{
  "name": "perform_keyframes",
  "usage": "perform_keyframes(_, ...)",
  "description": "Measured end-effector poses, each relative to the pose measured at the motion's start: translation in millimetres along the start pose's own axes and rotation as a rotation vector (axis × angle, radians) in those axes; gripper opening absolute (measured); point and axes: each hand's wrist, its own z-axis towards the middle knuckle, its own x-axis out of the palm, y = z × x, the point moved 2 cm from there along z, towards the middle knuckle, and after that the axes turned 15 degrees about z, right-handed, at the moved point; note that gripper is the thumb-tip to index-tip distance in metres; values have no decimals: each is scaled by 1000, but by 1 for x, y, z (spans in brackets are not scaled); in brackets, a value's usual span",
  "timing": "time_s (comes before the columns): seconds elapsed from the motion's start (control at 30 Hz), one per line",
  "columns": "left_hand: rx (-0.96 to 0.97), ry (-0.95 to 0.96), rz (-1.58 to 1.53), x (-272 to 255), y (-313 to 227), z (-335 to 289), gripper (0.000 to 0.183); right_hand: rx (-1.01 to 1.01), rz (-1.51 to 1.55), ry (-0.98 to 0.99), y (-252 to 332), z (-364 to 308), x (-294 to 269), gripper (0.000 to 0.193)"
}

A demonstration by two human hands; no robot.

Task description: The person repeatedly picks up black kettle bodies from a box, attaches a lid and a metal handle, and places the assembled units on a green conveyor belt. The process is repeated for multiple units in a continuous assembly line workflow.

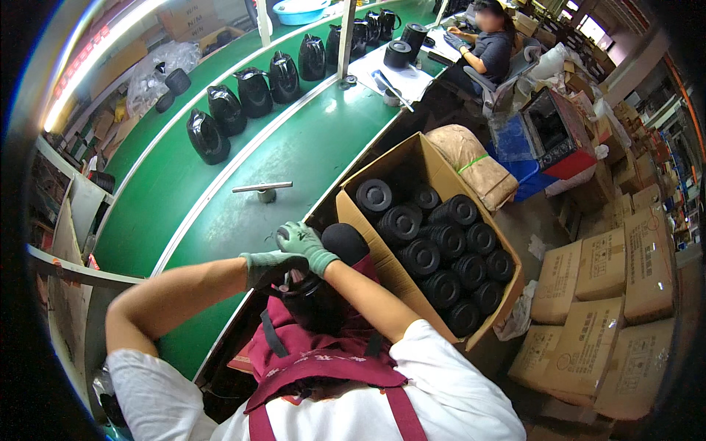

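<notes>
Green work surface (pixel 220 220), smooth and glossy, ahead of both hands and bounded by pale straight strips. Gloved left hand (pixel 273 269): knit fabric, at the top of a black vessel (pixel 315 305); closure partly hidden, cannot tell whether clamped. Gloved right hand (pixel 305 246): paler green knit, just ahead of the left hand and overlapping in view; fingers curled, contents hidden, cannot tell. Vessel: shiny, rounded, directly below the hands, against a maroon cloth apron (pixel 316 367). Just ahead of the right hand: 1 metal T-shaped piece (pixel 265 188), straight bar on a short, thick stub. Farther ahead: row of glossy black pitchers (pixel 254 93), bulging bodies, standing upright. Right of the right hand: 1 open cardboard carton (pixel 393 275), packed with matte black cylinders (pixel 445 239), ribbed sides, round ends. Farther right: stacked brown cartons (pixel 581 338), flat-faced, printed.
</notes>
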Motion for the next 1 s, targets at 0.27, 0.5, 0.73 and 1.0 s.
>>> perform_keyframes(0.27,-191,-327,685,14,-53,-10,38,80,76,24,-20,9,-3,35)
perform_keyframes(0.5,-57,-486,789,22,-49,-11,38,-164,123,105,-37,-4,2,37)
perform_keyframes(0.73,71,-368,894,22,-43,-18,55,-71,61,-120,0,-41,-47,46)
perform_keyframes(1.0,561,-437,1158,5,-20,-14,41,-34,-201,-129,21,-70,-67,34)
